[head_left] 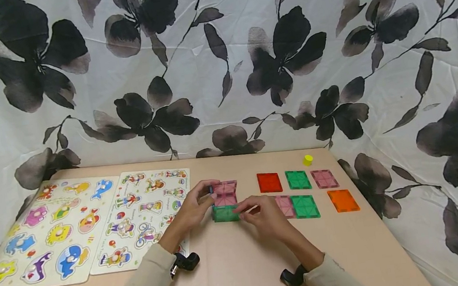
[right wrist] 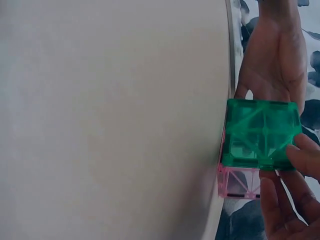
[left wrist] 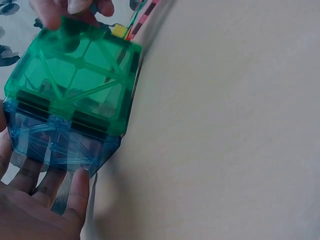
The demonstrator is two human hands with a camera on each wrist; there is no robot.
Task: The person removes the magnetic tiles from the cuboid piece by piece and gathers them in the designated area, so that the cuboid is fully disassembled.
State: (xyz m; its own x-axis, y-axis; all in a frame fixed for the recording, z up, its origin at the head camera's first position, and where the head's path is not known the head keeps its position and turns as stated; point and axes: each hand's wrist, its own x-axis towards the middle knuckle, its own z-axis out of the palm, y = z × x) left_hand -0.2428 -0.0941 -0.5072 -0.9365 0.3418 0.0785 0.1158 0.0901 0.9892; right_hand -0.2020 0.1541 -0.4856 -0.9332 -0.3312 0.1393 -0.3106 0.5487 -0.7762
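Translucent magnetic tiles form a small box in front of me. Pink tiles (head_left: 224,192) show at its top in the head view, with a green magnetic tile (head_left: 224,214) at the near side. My left hand (head_left: 196,206) holds the box from the left, its fingers against a blue tile (left wrist: 55,142) in the left wrist view. From the other side, my right hand (head_left: 263,214) pinches the green tile's right edge between thumb and fingers. A pink side tile (right wrist: 240,182) borders the green one in the right wrist view.
Right of the box lie flat tiles: a red tile (head_left: 270,182), an orange tile (head_left: 343,200), and several green and pink ones. A small yellow cylinder (head_left: 308,160) stands near the back edge. Two sticker-like picture boards (head_left: 105,229) cover the table's left side. A floral cloth (head_left: 218,66) hangs behind.
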